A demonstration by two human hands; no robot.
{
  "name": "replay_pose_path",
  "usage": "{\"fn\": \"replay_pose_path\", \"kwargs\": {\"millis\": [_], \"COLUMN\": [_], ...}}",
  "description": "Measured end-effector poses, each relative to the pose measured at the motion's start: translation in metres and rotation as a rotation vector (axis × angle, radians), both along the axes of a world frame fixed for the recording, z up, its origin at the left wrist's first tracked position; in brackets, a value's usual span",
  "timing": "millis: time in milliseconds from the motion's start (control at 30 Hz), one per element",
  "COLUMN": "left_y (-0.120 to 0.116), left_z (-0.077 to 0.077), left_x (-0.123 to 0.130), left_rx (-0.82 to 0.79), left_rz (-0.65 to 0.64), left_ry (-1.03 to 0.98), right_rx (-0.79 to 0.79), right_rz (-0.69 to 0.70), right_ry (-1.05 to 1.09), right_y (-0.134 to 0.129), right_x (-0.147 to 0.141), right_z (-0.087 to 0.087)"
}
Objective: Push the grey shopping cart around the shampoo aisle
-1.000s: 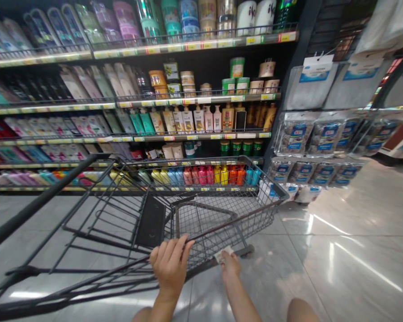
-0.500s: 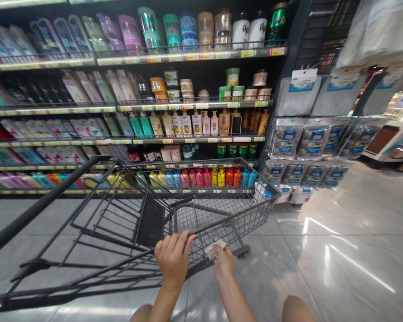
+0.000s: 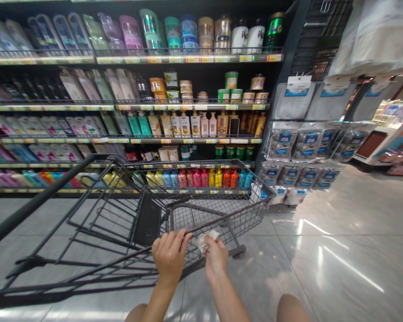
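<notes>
A dark metal shopping cart (image 3: pixel 147 219) stands sideways in front of me, its handle bar at the left. My left hand (image 3: pixel 170 254) is closed over the cart's near top rail, fingers wrapped around it. Just to the right, my right hand (image 3: pixel 216 257) pinches a crumpled whitish tissue (image 3: pixel 208 240) against the outside of the basket, just below that rail. Whether the tissue presses on the wire or only hovers by it, I cannot tell. Through the mesh, the inside of the basket shows no goods.
Behind the cart rises a shelf unit (image 3: pixel 188 107) filled with bottles and jars. Packaged scrubbers (image 3: pixel 284 142) hang on a rack at its right end. Glossy grey floor tiles (image 3: pixel 325 237) stretch to the right. My knee (image 3: pixel 292 308) shows at the bottom edge.
My right hand has moved slightly up and left with the tissue, closer to the rail and my left hand. The left hand keeps its grip; the whole view has shifted a little.
</notes>
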State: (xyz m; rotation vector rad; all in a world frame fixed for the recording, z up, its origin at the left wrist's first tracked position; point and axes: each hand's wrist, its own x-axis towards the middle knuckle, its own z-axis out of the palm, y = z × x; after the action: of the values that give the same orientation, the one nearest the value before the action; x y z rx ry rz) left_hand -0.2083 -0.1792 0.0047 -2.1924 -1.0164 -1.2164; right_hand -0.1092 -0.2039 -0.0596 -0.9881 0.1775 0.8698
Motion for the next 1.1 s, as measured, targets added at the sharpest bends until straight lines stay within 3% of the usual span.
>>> {"fn": "replay_pose_path", "kwargs": {"millis": [167,333,467,733,1100], "left_y": [-0.001,-0.002,-0.002,-0.001,0.000], "left_z": [0.000,0.001,0.002,-0.003,-0.001], "left_x": [0.000,0.000,0.000,-0.005,-0.004], "left_rx": [-0.009,-0.019,-0.025,-0.069,-0.016], "left_rz": [-0.002,-0.005,-0.013,-0.014,-0.017], "left_ry": [-0.002,-0.006,-0.015,0.018,0.014], "right_rx": [0.053,0.105,0.049,-0.053,-0.081], "right_rz": [0.025,0.083,0.075,-0.004,-0.055], "right_ry": [-0.016,-0.075,-0.219,-0.239,-0.217], "right_y": [-0.004,-0.013,-0.014,-0.016,-0.018], "right_x": [-0.003,0.002,0.005,0.014,0.026], "right_z": [0.014,0.009,-0.011,-0.061,-0.095]}}
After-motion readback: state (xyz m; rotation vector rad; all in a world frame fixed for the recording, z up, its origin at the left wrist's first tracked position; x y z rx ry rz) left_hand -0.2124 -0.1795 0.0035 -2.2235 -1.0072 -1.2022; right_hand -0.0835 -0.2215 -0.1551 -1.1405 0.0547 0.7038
